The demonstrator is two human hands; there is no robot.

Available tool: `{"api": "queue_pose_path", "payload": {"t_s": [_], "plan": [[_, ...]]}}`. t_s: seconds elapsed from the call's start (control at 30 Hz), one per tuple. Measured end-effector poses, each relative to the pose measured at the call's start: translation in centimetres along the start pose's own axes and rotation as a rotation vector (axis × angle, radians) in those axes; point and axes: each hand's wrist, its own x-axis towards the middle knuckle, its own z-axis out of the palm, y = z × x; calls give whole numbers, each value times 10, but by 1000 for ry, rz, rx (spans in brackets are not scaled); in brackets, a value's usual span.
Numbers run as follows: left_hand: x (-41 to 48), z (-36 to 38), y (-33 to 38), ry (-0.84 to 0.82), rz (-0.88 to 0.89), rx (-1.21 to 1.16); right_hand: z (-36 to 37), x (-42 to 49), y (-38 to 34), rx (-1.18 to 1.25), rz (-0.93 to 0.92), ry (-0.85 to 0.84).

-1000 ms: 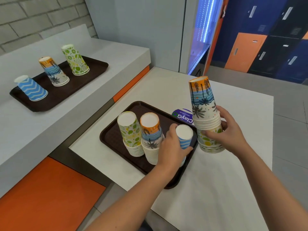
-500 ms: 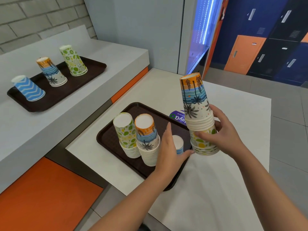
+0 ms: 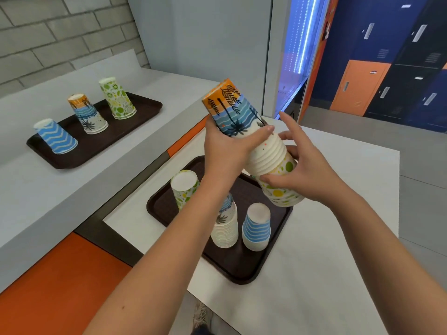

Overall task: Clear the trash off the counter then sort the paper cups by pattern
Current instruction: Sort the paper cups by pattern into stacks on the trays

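Mixed cup stack (image 3: 266, 157) — centre frame, top tilted left, held clear of brown tray (image 3: 242, 269) at lower centre. Left hand (image 3: 227, 151): fingers curled round palm-print upper end. Right hand (image 3: 307, 170): grips lime-print lower end — index finger raised.

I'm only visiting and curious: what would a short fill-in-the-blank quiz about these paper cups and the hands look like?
1. The dark brown tray on the grey counter carries upside-down paper cups in ___ different patterns.
2. Its leftmost paper cup has white zigzags on ___.
3. The left hand grips the orange-and-blue paper cups printed with ___ trees.
4. The right hand holds the white citrus-print paper cups, dotted yellow and ___.
Missing words: three; blue; palm; green.
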Motion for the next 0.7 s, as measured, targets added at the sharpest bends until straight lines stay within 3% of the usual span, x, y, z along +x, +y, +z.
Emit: {"api": "queue_pose_path", "payload": {"t_s": [0.3,0.53,0.6,0.7], "plan": [[19,-21,-5,115,-65,-58,14,17,-9,-179,-43,-23],[38,-51,11,197,-80,-266,12,25,2,-289,26,-46],[37,-63,16,218,-43,-230,10,30,7,-277,65,-31],[16,-75,15,195,37,15,10,43,14,-213,125,14]]}}
